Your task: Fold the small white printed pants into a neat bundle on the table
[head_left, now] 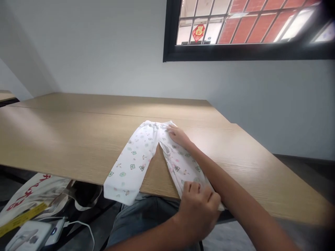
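A pair of small white pants [142, 153] printed with little animal figures lies spread on the wooden table, its elastic waistband away from me. Both legs reach over the table's near edge. My right hand [179, 136] rests on the fabric at the right side, just below the waistband, with its fingers lying flat. Closer to me, my left hand [197, 209] is crossed over to the hem end of the right leg. Its fingers are curled closed on the cloth there, and they hide part of the hem. A fold shows along that leg's inner seam.
The wooden table [65, 139] extends to the wall, below a barred window [235, 52]. Under its near left edge are a white bag with red lettering [28, 191], a white box [30, 235], a yellow strip [23, 218] and a white cable [87, 226].
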`<action>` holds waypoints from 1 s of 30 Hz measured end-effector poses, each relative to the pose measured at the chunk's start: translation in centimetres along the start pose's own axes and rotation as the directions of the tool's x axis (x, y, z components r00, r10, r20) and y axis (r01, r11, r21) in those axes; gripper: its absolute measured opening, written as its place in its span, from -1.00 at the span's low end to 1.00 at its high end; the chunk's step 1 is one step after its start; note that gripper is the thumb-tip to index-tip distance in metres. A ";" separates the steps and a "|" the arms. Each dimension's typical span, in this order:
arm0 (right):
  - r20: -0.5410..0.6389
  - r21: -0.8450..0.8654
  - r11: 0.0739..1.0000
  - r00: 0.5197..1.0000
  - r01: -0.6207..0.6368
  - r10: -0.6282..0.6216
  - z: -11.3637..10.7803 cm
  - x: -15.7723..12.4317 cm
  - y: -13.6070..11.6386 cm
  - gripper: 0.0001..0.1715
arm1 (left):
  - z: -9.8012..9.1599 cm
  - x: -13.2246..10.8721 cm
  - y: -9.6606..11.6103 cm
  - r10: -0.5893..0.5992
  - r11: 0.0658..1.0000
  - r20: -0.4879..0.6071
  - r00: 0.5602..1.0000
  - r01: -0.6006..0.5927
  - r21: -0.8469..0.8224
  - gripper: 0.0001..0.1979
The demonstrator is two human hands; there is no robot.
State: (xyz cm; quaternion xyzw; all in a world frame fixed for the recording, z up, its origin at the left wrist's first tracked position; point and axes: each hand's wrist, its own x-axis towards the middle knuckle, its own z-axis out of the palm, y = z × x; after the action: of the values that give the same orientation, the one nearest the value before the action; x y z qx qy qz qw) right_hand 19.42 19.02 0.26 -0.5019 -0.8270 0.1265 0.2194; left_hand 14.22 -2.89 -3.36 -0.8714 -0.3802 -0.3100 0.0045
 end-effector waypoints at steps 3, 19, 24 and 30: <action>-0.124 0.072 0.977 0.970 -0.203 0.211 -0.3 0.0 0.4 -0.51 | 0.5 0.6 0.3 -0.054 0.998 -0.046 0.997 0.055 0.010 -0.82; 0.118 0.679 0.697 0.971 -0.232 0.209 -2.7 4.3 -8.5 -0.69 | -15.8 -5.7 -5.4 -0.869 0.479 -0.089 0.486 0.784 -0.394 -0.78; 0.249 0.622 0.724 0.952 -0.297 0.177 3.1 5.8 -11.3 -0.64 | -17.1 -8.3 -8.5 -0.944 0.287 0.176 0.278 0.958 0.024 -0.62; 0.237 0.513 0.823 0.962 -0.244 0.137 3.6 4.4 -8.9 -0.47 | -15.6 -7.1 -8.3 -0.912 0.375 0.261 0.316 0.901 0.219 -0.61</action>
State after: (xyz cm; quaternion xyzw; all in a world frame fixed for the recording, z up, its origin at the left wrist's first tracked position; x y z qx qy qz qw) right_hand 8.98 18.81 2.01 -0.4862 -0.7206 0.4219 0.2575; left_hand -3.36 -5.46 3.51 -0.5475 -0.8012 -0.0976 -0.2207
